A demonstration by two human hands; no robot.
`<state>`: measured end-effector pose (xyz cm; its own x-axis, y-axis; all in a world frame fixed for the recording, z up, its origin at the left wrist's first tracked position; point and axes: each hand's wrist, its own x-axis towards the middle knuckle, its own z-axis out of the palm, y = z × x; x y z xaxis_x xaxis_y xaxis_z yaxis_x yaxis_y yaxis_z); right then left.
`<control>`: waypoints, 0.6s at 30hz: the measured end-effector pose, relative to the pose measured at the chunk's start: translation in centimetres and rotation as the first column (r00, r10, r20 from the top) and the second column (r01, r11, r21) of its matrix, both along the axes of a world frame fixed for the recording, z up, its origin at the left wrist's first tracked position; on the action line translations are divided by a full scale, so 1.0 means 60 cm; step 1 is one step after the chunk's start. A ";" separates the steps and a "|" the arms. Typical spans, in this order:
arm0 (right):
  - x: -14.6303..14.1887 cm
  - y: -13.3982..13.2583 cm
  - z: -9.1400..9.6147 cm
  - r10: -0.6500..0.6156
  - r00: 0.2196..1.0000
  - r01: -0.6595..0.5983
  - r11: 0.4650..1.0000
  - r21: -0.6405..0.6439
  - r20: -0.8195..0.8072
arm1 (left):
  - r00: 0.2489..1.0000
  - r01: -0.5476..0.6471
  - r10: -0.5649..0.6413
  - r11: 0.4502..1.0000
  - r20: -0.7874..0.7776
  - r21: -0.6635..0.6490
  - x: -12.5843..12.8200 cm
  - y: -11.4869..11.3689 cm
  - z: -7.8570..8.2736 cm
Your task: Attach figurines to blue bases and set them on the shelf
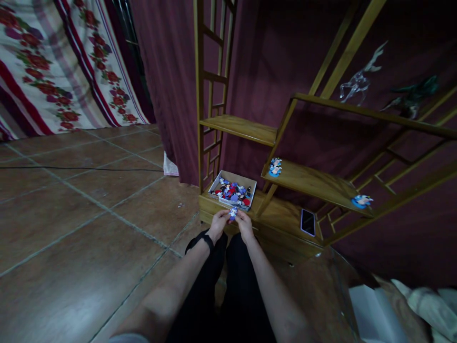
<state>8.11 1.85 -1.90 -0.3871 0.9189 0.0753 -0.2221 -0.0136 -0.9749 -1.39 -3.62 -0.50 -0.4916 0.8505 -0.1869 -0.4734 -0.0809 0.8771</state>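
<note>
Between my two hands is a small purple and white figurine (233, 213), held upright in front of a box. My left hand (218, 224) grips its left side with closed fingers, and a dark band circles that wrist. On the opposite side, the fingers of my right hand (244, 225) pinch the same figurine. Just beyond it, a shallow white cardboard box (253, 186) on the lowest shelf holds many mixed figurines (232, 190) in purple, red, white and black.
A wooden display shelf (239, 127) stands ahead. Blue-based figurines (274, 167) sit on its middle shelf's left end, another figurine (362, 201) at the right end. A phone (307, 222) lies on the lowest shelf. A clear deer ornament (359, 85) stands higher up. A black cable (82, 168) crosses the tiled floor.
</note>
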 end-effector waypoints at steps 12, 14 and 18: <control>-0.007 0.001 -0.016 -0.080 0.997 0.081 0.993 -0.083 0.012 | 0.997 -0.076 0.078 0.995 0.029 -0.058 -0.002 0.006 -0.003; -0.008 0.000 -0.018 -0.089 0.996 0.090 0.991 -0.100 0.018 | 0.996 -0.079 0.082 0.995 0.034 -0.063 -0.003 0.006 -0.003; -0.009 -0.003 -0.012 -0.076 0.997 0.078 0.992 -0.104 0.015 | 0.997 -0.068 0.070 0.996 0.040 -0.064 -0.005 0.005 -0.001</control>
<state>7.59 1.66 -2.62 -0.3152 0.9487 -0.0263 -0.2156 -0.0986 -0.9715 -1.69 -3.32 -0.54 -0.5391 0.8009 -0.2605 -0.5055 -0.0603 0.8607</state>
